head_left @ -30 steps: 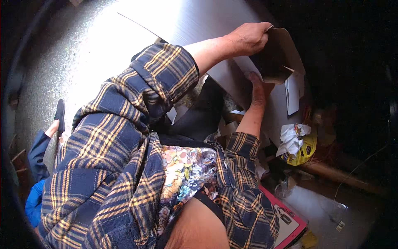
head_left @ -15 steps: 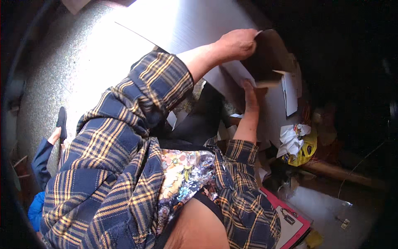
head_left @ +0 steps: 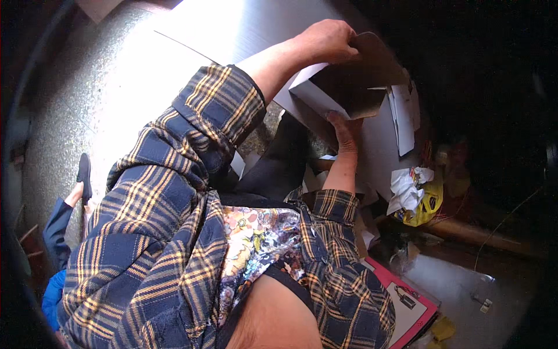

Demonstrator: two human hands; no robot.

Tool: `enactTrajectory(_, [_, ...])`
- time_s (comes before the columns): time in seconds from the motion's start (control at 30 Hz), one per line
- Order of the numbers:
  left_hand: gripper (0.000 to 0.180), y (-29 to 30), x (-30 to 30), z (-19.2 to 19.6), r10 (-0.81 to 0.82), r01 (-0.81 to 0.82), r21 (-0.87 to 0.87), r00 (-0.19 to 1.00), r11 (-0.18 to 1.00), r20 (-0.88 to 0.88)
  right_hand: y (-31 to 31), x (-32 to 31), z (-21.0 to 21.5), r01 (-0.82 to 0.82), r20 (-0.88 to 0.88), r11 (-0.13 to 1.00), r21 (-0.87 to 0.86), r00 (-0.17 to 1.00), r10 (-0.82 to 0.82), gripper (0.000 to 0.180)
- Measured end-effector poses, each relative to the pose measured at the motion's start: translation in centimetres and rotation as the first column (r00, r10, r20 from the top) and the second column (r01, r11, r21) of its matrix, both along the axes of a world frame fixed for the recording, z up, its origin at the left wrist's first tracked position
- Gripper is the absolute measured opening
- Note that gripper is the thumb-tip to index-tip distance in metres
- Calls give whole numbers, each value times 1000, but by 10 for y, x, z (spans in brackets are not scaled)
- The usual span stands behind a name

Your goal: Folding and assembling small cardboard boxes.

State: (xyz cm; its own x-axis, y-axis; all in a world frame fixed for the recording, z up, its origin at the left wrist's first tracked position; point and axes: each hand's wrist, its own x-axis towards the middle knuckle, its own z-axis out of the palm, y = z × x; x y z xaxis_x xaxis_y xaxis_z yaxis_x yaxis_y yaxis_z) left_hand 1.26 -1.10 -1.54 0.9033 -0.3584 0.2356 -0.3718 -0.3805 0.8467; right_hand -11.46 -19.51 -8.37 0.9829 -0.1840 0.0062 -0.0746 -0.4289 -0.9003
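Note:
An open cardboard box (head_left: 314,93), whitish on one side and brown on the other, is tilted over the table in front of me. My left hand (head_left: 328,42) pinches the box's upper edge, where a brown flap (head_left: 381,61) stands up. Lower down, my right hand (head_left: 344,132) grips the near wall, its thumb against the edge. The fingers of my right hand are mostly hidden behind the cardboard. The dark interior of the box shows between the two hands.
White flat card pieces (head_left: 402,119) stand right of the box. The grey table (head_left: 267,26) extends beyond it. White crumpled paper (head_left: 407,189) sits by a yellow bag (head_left: 429,203). A pink-edged flat item (head_left: 427,317) lies lower right. Another person's shoe (head_left: 84,174) is at left.
My left hand has moved slightly up and left with the box's edge. The box has turned and spread, showing more of its interior. My right hand has shifted slightly left and changed its hold.

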Motion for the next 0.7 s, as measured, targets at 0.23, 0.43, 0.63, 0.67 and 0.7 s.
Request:
enactTrajectory(0.23, [48, -3, 10, 1, 140, -117, 153, 980, 981, -145, 12, -8, 20, 87, -194, 983, 163, 979, -55, 80])
enactTrajectory(0.43, [54, -9, 11, -8, 113, -98, 81, 971, 992, -211, 14, -9, 15, 64, -139, 984, 167, 990, -40, 77])
enactTrajectory(0.63, [72, -19, 9, -19, 175, -182, -100, 982, 978, -68, 10, 0, 5, 81, -9, 967, 240, 997, -82, 72])
enactTrajectory(0.67, [72, -17, 9, -22, 186, -192, -99, 980, 976, -71, 11, 3, 2, 79, 48, 973, 216, 995, -91, 72])
enactTrajectory(0.7, [74, -18, 7, -22, 130, -139, -94, 987, 986, -92, 8, 5, -2, 91, 108, 977, 192, 988, -114, 72])
